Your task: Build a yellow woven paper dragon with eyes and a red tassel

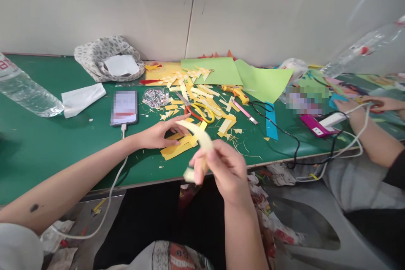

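Observation:
My right hand (226,171) is raised over the front edge of the table. Its fingers are closed round a pale yellow paper strip (204,137), which curves up and to the left. My left hand (161,134) rests low over the table with its fingers spread. Beneath its fingertips lie flat yellow paper pieces (174,150); whether it presses on them is hard to tell. Just behind, scissors (199,112) with red and yellow handles lie among many cut strips (202,93).
At left are a water bottle (28,88), a cloth bag (104,57) and a charging phone (124,107). A bead box (155,98), glue gun (237,93), pink cutter (245,112) and green sheets (211,71) lie behind. A co-worker's hands (348,107) work at right near cables.

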`<state>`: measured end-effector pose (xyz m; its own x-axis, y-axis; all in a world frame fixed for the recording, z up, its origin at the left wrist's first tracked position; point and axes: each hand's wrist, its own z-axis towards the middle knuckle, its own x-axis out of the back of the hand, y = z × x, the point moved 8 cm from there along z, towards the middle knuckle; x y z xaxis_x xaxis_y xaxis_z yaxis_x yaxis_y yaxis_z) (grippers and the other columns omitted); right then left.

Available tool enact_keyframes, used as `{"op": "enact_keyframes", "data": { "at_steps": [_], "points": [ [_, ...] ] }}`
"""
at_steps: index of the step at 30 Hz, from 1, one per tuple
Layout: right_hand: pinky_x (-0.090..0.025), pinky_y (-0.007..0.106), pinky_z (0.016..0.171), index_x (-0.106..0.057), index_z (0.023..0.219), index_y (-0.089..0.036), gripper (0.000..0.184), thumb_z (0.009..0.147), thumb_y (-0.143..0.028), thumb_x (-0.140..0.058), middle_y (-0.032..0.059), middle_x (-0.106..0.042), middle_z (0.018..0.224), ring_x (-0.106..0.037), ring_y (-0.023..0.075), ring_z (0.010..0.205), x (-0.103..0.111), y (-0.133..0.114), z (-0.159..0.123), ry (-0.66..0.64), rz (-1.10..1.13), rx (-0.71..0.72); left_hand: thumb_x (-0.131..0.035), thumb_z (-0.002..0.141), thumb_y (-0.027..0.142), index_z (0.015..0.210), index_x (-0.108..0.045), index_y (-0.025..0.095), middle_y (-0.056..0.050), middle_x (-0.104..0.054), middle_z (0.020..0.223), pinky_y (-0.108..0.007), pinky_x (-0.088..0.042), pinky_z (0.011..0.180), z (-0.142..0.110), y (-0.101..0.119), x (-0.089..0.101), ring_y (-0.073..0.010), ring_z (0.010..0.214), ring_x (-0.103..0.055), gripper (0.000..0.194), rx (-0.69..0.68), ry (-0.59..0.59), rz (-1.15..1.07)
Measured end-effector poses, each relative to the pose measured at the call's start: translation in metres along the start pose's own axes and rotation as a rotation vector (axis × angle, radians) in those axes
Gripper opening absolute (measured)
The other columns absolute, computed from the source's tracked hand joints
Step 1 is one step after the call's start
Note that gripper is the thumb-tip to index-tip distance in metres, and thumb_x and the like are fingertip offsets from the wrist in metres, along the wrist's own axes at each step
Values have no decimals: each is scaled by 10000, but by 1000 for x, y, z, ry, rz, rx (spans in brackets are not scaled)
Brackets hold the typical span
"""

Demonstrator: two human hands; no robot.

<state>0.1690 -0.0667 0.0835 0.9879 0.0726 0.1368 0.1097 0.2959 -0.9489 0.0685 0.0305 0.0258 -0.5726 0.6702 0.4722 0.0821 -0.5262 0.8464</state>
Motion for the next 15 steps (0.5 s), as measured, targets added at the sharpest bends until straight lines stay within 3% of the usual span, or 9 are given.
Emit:
{"op": "enact_keyframes", "data": {
  "at_steps": [2,5,10,15],
  "points": [
    [-410,225,459,-616,888,-192,268,888,-406,-455,-46,-505,487,-494,101,432,-13,26,1,-163,36,-233,-631,761,172,1356,-402,223,-115,-612,1183,-386,-464,887,0,1,1,-255,1079,-571,640,-1,5,9],
    [-372,212,456,-597,930,-182,259,858,-406,-486,-53,-500,464,-476,100,429,-4,58,4,-56,-170,-421,-616,772,180,1283,-494,222,-116,-611,1180,-386,-467,891,1,1,0,-261,1095,-561,528,23,-16,7],
    [-401,221,500,-528,1053,-215,258,834,-341,-477,-68,-547,455,-531,126,444,1,71,2,-22,-358,-502,-614,766,148,1430,-225,257,-88,-635,1078,-410,-474,892,-1,-2,7,-234,1035,-595,777,42,39,-169],
    [-391,233,512,-465,950,-221,169,820,-329,-463,-75,-553,441,-550,143,442,6,70,-1,0,-430,-552,-606,763,182,1402,-295,270,-68,-606,1053,-373,-498,849,-2,-10,18,-217,990,-598,716,84,154,-134]
  ]
}}
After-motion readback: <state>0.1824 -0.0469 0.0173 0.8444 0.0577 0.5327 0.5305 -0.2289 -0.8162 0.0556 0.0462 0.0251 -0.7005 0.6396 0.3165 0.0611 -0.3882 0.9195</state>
